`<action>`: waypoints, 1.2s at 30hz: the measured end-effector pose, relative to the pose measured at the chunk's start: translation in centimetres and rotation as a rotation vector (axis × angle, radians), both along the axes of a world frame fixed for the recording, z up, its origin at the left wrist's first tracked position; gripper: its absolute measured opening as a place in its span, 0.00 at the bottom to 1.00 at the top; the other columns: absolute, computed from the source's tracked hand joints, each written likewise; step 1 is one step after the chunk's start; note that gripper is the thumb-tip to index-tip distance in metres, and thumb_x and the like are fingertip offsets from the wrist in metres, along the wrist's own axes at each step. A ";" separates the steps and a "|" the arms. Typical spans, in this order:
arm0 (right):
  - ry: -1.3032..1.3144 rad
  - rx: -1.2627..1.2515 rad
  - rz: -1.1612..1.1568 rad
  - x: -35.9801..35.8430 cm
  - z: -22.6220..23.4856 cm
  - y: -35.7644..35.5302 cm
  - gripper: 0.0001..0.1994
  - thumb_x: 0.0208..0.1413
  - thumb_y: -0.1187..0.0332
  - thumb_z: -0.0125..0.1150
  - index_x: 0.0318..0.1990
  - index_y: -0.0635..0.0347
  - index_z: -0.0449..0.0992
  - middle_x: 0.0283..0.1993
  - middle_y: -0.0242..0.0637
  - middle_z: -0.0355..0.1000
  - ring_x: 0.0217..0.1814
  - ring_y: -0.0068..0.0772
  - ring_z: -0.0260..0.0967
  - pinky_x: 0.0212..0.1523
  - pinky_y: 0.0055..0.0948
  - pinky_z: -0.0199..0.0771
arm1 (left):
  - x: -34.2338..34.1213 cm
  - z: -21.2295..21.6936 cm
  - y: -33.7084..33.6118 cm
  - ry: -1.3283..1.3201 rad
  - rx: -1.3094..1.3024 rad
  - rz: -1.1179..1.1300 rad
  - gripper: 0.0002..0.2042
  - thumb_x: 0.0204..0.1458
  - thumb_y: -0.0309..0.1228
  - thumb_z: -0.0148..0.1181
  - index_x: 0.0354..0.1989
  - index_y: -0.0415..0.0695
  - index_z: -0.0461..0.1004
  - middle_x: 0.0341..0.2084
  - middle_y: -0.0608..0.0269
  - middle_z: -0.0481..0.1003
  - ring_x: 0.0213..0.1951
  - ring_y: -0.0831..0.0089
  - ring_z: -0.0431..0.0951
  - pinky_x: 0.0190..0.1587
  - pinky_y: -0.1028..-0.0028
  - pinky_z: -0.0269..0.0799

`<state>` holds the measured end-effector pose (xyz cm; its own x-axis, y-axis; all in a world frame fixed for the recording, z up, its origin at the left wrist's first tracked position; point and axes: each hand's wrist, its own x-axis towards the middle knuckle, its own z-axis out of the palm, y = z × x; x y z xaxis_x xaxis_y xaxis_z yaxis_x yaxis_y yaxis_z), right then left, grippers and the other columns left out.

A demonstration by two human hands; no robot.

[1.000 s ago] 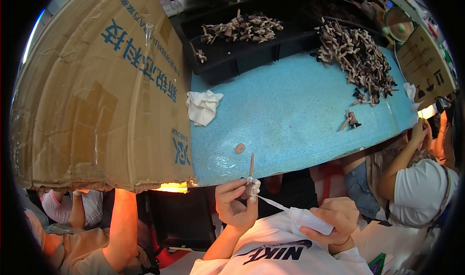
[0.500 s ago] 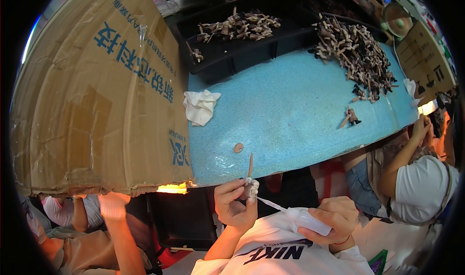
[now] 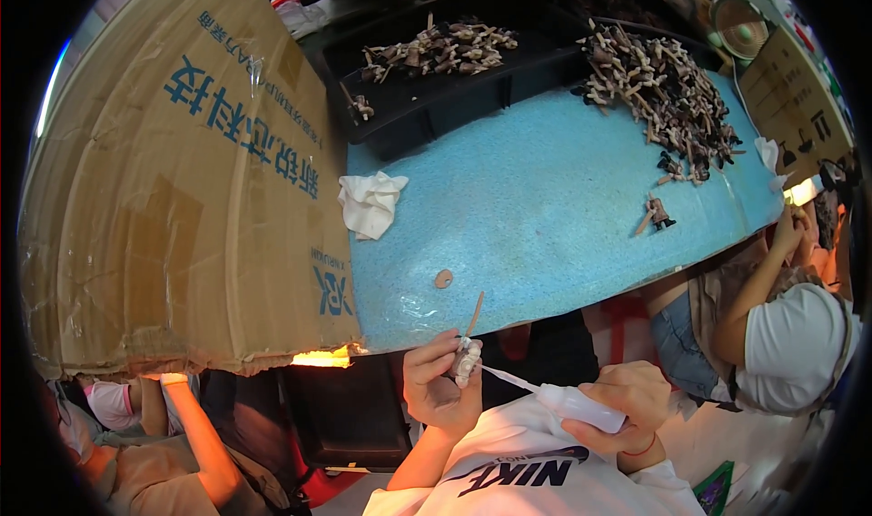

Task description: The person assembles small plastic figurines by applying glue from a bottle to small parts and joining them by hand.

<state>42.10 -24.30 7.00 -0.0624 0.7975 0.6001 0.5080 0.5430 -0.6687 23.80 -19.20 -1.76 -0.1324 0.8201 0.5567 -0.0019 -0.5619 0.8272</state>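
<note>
Head view, only view. The left hand (image 3: pixel 442 384) is pinching a small figurine (image 3: pixel 466 360) between thumb and fingertips, just off the near edge of the blue table cover (image 3: pixel 518 216); a thin brown stick (image 3: pixel 475 314) is projecting from it toward the table. The right hand (image 3: pixel 627 402) is wrapping its fingers around a white squeeze bottle (image 3: pixel 581 410), whose narrow nozzle (image 3: pixel 510 379) is pointing at the figurine's side. Contact at the tip: cannot tell.

Handling (judged): the figurine is probably weighing little and feeling stiff; the stick is looking like the fragile part, so the body is offering the safer hold. The bottle is probably yielding to a squeeze, best gripped around its barrel.

Surroundings: a brown disc (image 3: pixel 443 279) is lying near the table edge and a crumpled white tissue (image 3: pixel 371 205) beside the large carton (image 3: pixel 191 234). Similar pieces are lying in the black tray (image 3: pixel 427 116) and in a heap (image 3: pixel 663 89) at far right; one piece (image 3: pixel 655 216) is lying apart.

Markings: the large carton is bearing blue characters and a logo; the smaller carton (image 3: pixel 799 107), dark handling symbols; the white shirt (image 3: pixel 490 498), dark lettering with a curved mark. No writing is showing legibly on the bottle.
</note>
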 end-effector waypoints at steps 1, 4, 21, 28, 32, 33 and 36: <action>-0.009 -0.005 0.002 0.0 -0.1 0.0 0.17 0.32 0.68 0.73 0.30 0.64 0.73 0.14 0.34 0.65 0.12 0.28 0.64 0.13 0.20 0.62 | 0.0 0.0 0.0 0.001 0.000 -0.002 0.15 0.41 0.18 0.63 0.37 0.37 0.65 0.36 0.49 0.69 0.40 0.59 0.75 0.46 0.62 0.73; -0.033 -0.023 0.008 0.0 0.1 0.0 0.17 0.32 0.68 0.73 0.30 0.64 0.73 0.15 0.34 0.65 0.12 0.28 0.63 0.13 0.20 0.62 | 0.1 0.1 0.3 -0.008 0.023 -0.034 0.15 0.42 0.18 0.62 0.38 0.37 0.64 0.37 0.49 0.69 0.40 0.58 0.75 0.46 0.61 0.72; -0.048 0.010 0.007 0.0 0.4 0.2 0.17 0.32 0.68 0.74 0.29 0.64 0.73 0.17 0.33 0.67 0.12 0.26 0.64 0.12 0.18 0.62 | 0.1 -0.1 0.2 0.038 -0.002 -0.052 0.15 0.47 0.25 0.61 0.38 0.40 0.60 0.37 0.48 0.67 0.40 0.55 0.75 0.33 0.67 0.80; -0.060 0.020 0.000 0.0 0.3 0.2 0.18 0.32 0.67 0.74 0.30 0.64 0.73 0.17 0.33 0.66 0.12 0.26 0.63 0.12 0.19 0.62 | 0.6 0.6 0.0 -0.077 -0.039 -0.064 0.16 0.43 0.16 0.60 0.39 0.38 0.62 0.36 0.50 0.69 0.32 0.60 0.78 0.51 0.56 0.67; -0.057 0.027 -0.012 -0.2 0.0 0.1 0.17 0.32 0.67 0.74 0.29 0.64 0.73 0.16 0.33 0.66 0.12 0.26 0.63 0.12 0.18 0.62 | 0.5 0.5 -0.1 -0.094 -0.053 -0.075 0.16 0.42 0.15 0.59 0.39 0.38 0.62 0.35 0.50 0.69 0.32 0.61 0.78 0.51 0.56 0.67; -0.064 0.014 -0.013 -0.2 0.2 0.1 0.17 0.32 0.67 0.74 0.29 0.63 0.73 0.16 0.33 0.66 0.12 0.26 0.63 0.12 0.18 0.62 | 0.5 0.5 -0.1 -0.099 -0.057 -0.076 0.16 0.42 0.14 0.58 0.39 0.38 0.62 0.35 0.50 0.69 0.31 0.61 0.78 0.51 0.56 0.67; -0.064 0.005 -0.011 -0.2 0.3 -0.1 0.17 0.32 0.67 0.74 0.29 0.63 0.73 0.16 0.33 0.65 0.12 0.26 0.63 0.13 0.19 0.62 | 0.4 0.5 -0.4 -0.134 -0.091 -0.113 0.16 0.41 0.13 0.57 0.38 0.38 0.63 0.34 0.51 0.69 0.32 0.61 0.78 0.52 0.56 0.66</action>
